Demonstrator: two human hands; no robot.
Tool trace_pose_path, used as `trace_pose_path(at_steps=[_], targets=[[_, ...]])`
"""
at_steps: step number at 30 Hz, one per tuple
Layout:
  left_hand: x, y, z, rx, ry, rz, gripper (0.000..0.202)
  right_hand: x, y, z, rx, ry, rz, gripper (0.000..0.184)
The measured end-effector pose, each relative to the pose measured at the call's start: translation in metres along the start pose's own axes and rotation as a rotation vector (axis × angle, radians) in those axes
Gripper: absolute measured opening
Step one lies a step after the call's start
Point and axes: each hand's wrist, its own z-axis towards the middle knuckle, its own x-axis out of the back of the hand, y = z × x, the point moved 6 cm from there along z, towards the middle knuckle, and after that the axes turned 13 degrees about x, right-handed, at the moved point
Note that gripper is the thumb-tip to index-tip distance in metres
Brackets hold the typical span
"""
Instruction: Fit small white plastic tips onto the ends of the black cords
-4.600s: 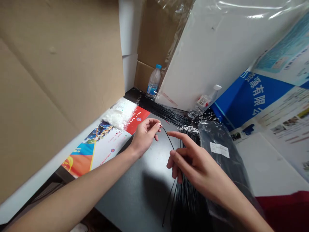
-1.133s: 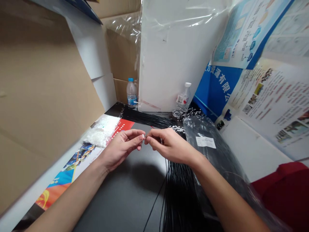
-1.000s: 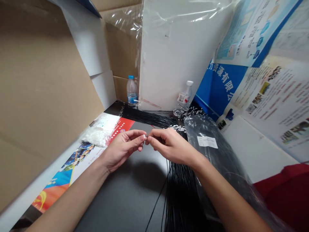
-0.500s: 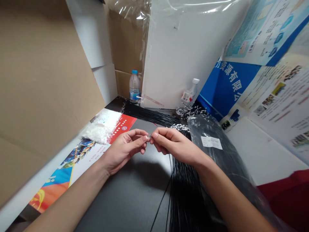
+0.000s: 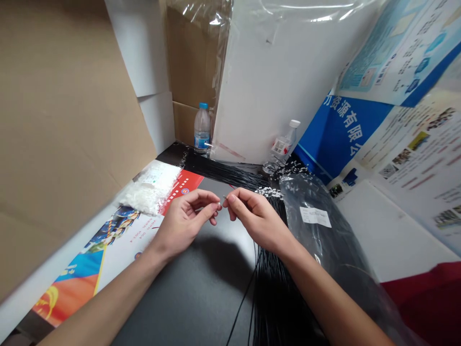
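Note:
My left hand [image 5: 185,218] is closed in a pinch on a small white connector housing [image 5: 219,204], mostly hidden between thumb and forefinger. Opposite it, my right hand [image 5: 255,214] pinches a thin wire, whose tip [image 5: 225,197] points toward the housing with a small gap between. Below and beside my right wrist lies a thick bundle of black wires [image 5: 270,288]; several carry white pieces [image 5: 268,192] on their far ends. A few loose strands run off the bundle's left side.
A clear bag of small white parts [image 5: 151,187] lies on printed sheets [image 5: 122,240] at left. More black wires [image 5: 226,170] stretch across the back, near two plastic bottles [image 5: 202,129]. A plastic bag with a label [image 5: 315,216] lies at right. Cardboard [image 5: 72,120] walls the left side.
My hands have drawn slightly apart, so a small gap shows between the fingertips. The right hand has tilted a little downward at the wrist. The view has shifted slightly.

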Motion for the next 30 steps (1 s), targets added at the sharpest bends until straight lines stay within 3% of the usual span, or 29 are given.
trace_pose_path(at_steps=[10, 15, 20, 30], targets=[[0.006, -0.001, 0.001, -0.061, 0.061, 0.115, 0.012, -0.011, 0.013, -0.003, -0.053, 0.062, 0.041, 0.027], [0.008, -0.007, 0.004, 0.004, 0.085, 0.057, 0.018, -0.016, 0.010, -0.005, -0.027, 0.096, 0.001, 0.021], [0.006, -0.013, 0.005, 0.080, 0.069, -0.110, 0.018, -0.015, 0.003, -0.006, 0.009, 0.114, -0.094, 0.019], [0.002, -0.019, 0.004, 0.173, -0.033, -0.354, 0.016, -0.013, 0.002, -0.006, 0.005, 0.062, -0.034, 0.021]])
